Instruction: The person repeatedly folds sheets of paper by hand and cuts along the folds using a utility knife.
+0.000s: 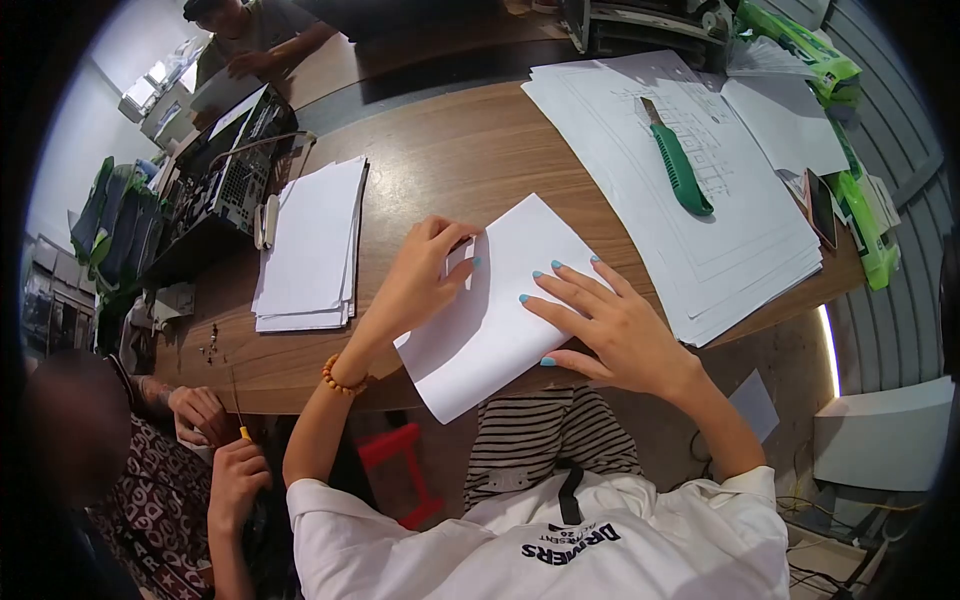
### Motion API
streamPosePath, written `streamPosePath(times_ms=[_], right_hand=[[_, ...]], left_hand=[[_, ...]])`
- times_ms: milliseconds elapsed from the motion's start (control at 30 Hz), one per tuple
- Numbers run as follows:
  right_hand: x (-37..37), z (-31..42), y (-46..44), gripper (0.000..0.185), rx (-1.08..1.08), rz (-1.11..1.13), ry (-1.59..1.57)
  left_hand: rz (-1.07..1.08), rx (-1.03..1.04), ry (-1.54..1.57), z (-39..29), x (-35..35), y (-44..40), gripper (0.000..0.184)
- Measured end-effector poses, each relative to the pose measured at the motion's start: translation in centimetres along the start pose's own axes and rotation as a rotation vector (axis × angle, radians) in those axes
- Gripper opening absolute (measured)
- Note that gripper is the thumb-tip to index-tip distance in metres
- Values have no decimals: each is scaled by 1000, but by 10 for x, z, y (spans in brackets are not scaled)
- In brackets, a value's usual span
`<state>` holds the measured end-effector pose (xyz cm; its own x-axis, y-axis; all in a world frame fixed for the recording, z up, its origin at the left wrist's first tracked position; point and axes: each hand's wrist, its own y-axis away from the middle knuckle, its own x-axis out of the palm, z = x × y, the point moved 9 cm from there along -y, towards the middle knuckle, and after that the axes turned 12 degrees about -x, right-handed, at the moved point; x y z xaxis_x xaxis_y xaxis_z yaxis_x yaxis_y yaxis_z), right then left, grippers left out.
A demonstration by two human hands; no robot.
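A white sheet of paper (pixel 500 330) lies in front of me at the table's near edge, with its lower corner sticking out past the edge. It looks folded or curled over along its lower left side. My left hand (pixel 425 270), an orange bead bracelet on its wrist, has its fingers bent around the paper's left edge, thumb on top. My right hand (pixel 615 325) rests flat on the paper's right side with fingers spread. To the right, a green utility knife (pixel 680 170) with its blade out lies on large printed drawings (pixel 720 270).
A stack of white paper (pixel 310 250) sits left, beside an opened computer case (pixel 225 180). A phone (pixel 820 208) lies at the right edge. At lower left, another person's hands hold a yellow-handled screwdriver (pixel 244 430) near small screws (pixel 212 340). Someone else sits across the table (pixel 440 130).
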<state>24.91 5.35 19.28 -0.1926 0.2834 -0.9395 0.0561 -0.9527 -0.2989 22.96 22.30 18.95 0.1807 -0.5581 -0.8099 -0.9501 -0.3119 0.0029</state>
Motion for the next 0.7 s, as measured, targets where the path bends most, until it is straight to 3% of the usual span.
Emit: streamPosePath(times_ms=[300,367,400,500,700], right_hand=[[-1,2,-1,53,-27,-15,2],[0,2,0,54,-30,-9,0],[1,2,1,54,-34,-2,0],[2,2,3,56,-44,-3,-25],[6,0,7,63,-47,73,-68]], left_hand=[[0,-48,-60,-6,9,7,44],[-307,123,-456,-39,11,35,55],[-147,88,-391,-47,23,48,65],[-3,175,-404,-62,49,76,62],[-20,141,-392,-55,58,78,61]])
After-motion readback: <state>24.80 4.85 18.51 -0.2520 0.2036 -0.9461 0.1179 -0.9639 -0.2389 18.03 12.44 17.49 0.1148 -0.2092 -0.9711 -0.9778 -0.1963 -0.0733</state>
